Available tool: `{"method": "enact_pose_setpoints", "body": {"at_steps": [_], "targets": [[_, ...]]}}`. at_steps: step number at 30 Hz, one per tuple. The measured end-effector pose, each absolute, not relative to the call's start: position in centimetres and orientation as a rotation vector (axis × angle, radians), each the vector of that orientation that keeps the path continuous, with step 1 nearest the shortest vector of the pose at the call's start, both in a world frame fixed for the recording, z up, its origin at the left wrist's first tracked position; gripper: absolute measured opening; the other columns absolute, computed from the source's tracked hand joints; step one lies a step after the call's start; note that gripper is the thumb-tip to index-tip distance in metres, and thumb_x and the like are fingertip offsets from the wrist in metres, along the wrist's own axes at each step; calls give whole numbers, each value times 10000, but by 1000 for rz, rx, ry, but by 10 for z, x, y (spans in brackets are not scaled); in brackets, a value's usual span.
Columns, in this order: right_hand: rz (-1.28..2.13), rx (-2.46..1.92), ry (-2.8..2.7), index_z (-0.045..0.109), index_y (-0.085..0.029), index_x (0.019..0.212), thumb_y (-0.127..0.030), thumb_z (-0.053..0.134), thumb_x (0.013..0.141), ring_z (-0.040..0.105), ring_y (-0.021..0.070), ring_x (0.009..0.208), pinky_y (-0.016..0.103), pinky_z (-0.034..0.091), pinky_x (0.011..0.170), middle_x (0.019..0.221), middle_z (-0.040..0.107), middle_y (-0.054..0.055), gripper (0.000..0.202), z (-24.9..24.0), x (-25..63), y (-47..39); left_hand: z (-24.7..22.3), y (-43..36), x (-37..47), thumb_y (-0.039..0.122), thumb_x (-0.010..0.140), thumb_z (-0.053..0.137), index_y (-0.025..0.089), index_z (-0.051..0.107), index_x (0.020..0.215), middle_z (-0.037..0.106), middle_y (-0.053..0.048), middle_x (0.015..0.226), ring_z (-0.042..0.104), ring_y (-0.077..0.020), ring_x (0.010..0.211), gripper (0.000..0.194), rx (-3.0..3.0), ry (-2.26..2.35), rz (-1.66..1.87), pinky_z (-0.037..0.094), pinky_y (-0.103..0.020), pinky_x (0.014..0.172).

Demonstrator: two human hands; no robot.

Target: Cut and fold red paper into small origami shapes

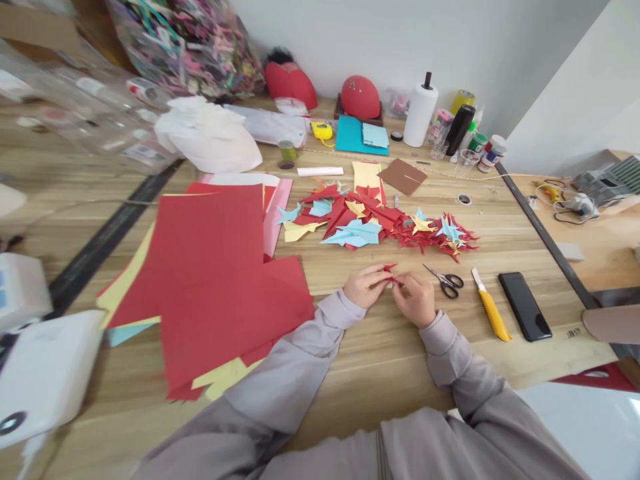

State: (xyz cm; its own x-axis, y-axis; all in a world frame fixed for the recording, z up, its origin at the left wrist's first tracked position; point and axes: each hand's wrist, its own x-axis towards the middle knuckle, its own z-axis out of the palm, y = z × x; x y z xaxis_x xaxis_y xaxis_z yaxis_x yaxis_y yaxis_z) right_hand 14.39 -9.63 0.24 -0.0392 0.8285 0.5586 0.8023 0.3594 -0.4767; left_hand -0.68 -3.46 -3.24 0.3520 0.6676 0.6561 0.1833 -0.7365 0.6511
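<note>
A small folded piece of red paper (389,268) is pinched between my two hands over the wooden table. My left hand (366,285) grips it from the left, fingers closed. From the right, my right hand (414,297) pinches its lower part between thumb and fingers. Most of the piece is covered by my fingers, so its full shape is hidden. Just beyond my hands lies a heap of folded paper pieces (357,232) in red, blue and yellow. Black-handled scissors (447,281) rest close to the right of my right hand.
Large red paper sheets (215,267) cover the table at left. A yellow utility knife (491,308) and a black phone (525,306) lie at right. Behind stand a white bottle (420,115), a red dome (360,97), a yellow tape measure (322,131) and a brown paper square (403,177).
</note>
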Motion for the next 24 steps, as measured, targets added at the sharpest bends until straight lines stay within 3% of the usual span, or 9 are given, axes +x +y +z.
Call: {"method": "enact_pose_setpoints", "body": {"at_steps": [9,15,24], "targets": [[-332,-1335,-2065,677,-189,861,-163,527,849,635,174,705,294,474,677,819,714,69,152,6,149,-96,-22,-35,-8,143,837,569,158,699,901,708,-126,1025,684,-163,917,146,2196,655,1417,569,-271,809],[-101,-1421,-2047,659,-201,967,-233,522,873,644,200,831,320,476,755,932,707,88,169,18,153,-103,-22,-35,-8,139,838,555,172,705,901,707,-112,1028,679,-161,917,166,2179,692,1441,566,-277,809],[-325,-2128,-1831,646,-144,987,-157,468,845,605,240,841,349,437,759,949,688,122,229,12,243,-133,-22,-33,-6,130,810,567,186,716,835,721,-93,924,679,-187,930,160,1998,767,1442,557,-296,818]]}}
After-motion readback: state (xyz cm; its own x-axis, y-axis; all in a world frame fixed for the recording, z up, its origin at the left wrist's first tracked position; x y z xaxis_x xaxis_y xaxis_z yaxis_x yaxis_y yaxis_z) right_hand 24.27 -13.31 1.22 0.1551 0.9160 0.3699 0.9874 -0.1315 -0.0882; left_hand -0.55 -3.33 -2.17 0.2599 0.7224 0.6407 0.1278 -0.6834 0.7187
